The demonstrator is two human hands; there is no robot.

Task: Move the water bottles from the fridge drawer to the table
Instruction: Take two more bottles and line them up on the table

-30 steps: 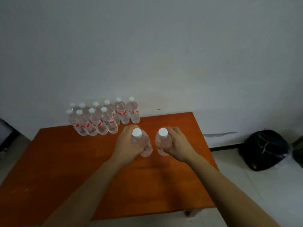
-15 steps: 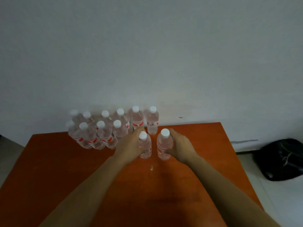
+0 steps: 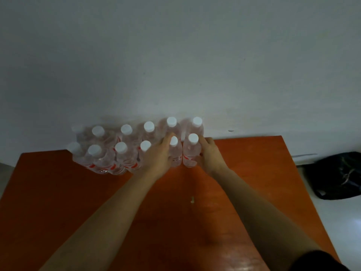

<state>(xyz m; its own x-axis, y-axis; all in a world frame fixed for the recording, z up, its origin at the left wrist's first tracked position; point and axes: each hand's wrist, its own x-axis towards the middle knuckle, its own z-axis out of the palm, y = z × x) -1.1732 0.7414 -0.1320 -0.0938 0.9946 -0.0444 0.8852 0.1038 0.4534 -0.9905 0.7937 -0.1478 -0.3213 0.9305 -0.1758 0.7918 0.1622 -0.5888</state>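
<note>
Two bottles are in hand on my feed, one per side. My left hand is curled around a clear plastic water bottle with a white cap and red label, fingers wrapping the far side up near the shoulder and the palm against its left flank. My right hand grasps a second matching bottle from the right, with its fingers hooked behind the neck. Both forearms reach straight out from the near edge and converge, so the two bottles stand upright just beside each other, almost touching. Their bases sit at the level of the orange-brown wooden table; I cannot tell whether they are fully set down.

They line up as the right end of the front row of a block of like bottles, which is packed in two rows along the table's far edge against the grey wall. The left bottles of that block are blurred.

Open tabletop lies to the right of my right hand, out to the far right corner, and across the whole near half, where only a small pale speck shows. Past the right edge, a black bag sits on the pale floor.
</note>
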